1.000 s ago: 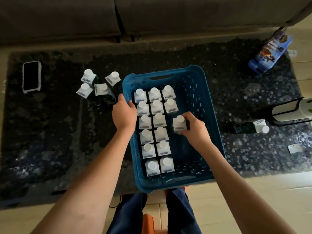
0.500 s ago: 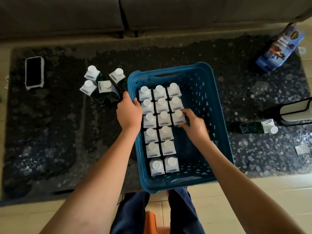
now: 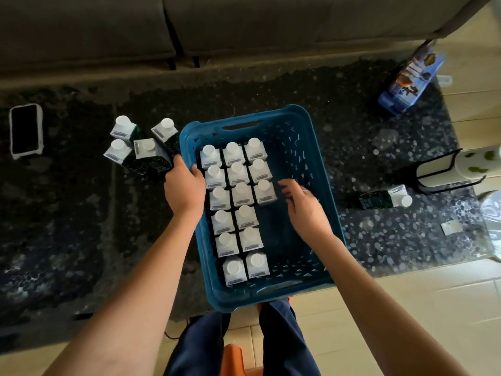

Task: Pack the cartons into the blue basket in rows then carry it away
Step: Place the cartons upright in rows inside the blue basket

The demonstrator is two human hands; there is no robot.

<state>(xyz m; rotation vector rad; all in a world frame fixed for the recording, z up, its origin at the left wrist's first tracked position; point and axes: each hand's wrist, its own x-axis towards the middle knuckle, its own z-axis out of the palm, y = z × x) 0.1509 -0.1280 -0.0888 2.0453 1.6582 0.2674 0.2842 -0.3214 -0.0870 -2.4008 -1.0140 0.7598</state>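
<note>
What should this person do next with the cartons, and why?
Probably reach the empty right hand for the white-capped carton lying on its side right of the blue plastic basket. The third row holds only three cartons; the left hand grips the rim.

carton labels [image 3: 233, 280] blurred (barcode-like strips only), no text readable

Dim, soft light comes from the right, leaving the left side murky. The right hand [image 3: 303, 207] is motion-blurred. Wide-angle bending curves the edges.
</note>
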